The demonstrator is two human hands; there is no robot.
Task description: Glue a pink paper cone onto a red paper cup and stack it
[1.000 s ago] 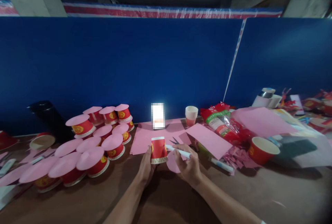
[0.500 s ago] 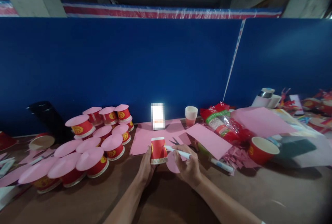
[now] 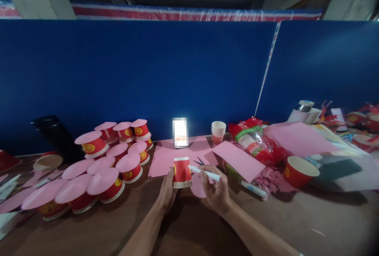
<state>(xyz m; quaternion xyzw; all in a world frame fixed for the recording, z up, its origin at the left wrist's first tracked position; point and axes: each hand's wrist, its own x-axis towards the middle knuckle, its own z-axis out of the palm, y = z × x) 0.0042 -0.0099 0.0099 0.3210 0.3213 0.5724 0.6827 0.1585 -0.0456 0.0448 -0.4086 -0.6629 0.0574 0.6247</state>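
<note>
My left hand [image 3: 167,192] is closed around the left side of a red paper cup [image 3: 181,174]. The cup is held upside down, its wide zigzag-marked rim towards me and its narrow white-edged base away. In my right hand [image 3: 216,191] is a white marker pen [image 3: 209,173], gripped like a pencil. The pen's tip points left at the cup's right side; whether it touches I cannot tell. Partly under my right hand lies a pink paper disc [image 3: 197,187]. Scissors [image 3: 200,161] rest on pink paper sheets [image 3: 166,153] just beyond the cup.
To the left stand several red cups topped with pink paper cones [image 3: 102,181], with a black bottle [image 3: 56,137] behind. On the right are another marker [image 3: 253,189], pink scraps [image 3: 274,181], a red cup [image 3: 299,172] and a red plastic bag [image 3: 251,139]. A blue partition [image 3: 142,66] runs behind.
The red cup has shifted very slightly to the right in my left hand. The marker has moved a little to the right with my right hand. Everything else looks unmoved.
</note>
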